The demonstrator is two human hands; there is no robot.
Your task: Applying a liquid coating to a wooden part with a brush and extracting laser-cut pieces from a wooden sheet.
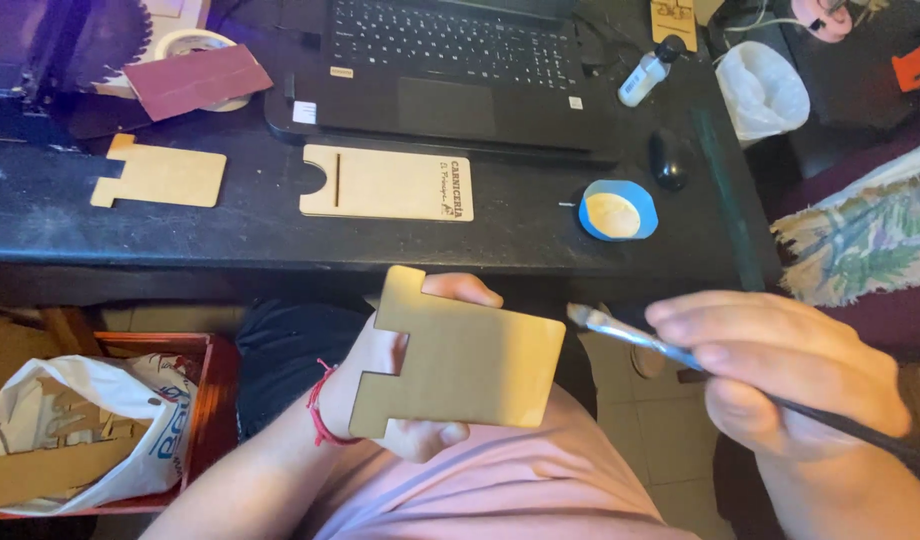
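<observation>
Left hand (400,385) gripping tabbed wooden panel (465,355) from beneath, right hand (790,375) pinching paintbrush (630,332)

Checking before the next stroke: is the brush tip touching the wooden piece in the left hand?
Apart. The head view shows the brush tip short of the wooden piece, dark background visible between them. The right hand holds the brush; the left hand holds the piece.

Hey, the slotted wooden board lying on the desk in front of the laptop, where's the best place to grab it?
Take the slotted wooden board by its long near edge, coming from your side of the desk. It lies flat and thin, and that edge is unobstructed; the laptop crowds the far edge.
</observation>
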